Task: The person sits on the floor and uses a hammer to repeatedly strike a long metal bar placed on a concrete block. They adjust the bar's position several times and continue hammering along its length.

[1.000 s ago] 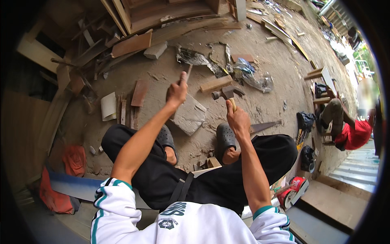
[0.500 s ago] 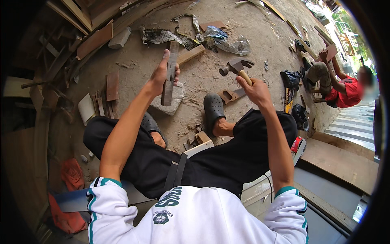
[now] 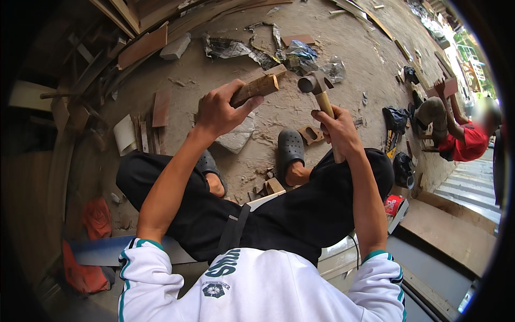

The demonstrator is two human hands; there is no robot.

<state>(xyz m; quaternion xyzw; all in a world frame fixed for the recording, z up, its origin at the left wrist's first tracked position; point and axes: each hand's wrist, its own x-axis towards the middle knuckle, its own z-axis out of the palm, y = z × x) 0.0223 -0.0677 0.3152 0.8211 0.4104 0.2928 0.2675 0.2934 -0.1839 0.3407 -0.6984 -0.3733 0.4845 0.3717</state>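
Observation:
My left hand [image 3: 220,110] grips a piece of wood [image 3: 258,87], its fingers over the near end and the thumb along the lower side. The wood slants up to the right, and a split, paler patch shows near its far end. In my right hand [image 3: 341,130] is a claw hammer [image 3: 324,101], held around its wooden handle with the head upward. The hammer head is close to the right of the wood's far end, apart from it. Beyond my right foot lies a saw, its brown wooden handle [image 3: 310,135] showing and its blade mostly hidden behind my right hand.
A pale block [image 3: 236,134] rests on the dirt floor below my left hand. Crumpled plastic sheeting [image 3: 230,48] lies ahead. Boards [image 3: 144,47] are piled at left. On the right, a person in a red shirt [image 3: 465,140] holds a flat board [image 3: 442,87].
My left hand has turned the wood from nearly upright to slanting right. My right hand has turned the hammer, bringing its head closer to the wood and its handle more upright.

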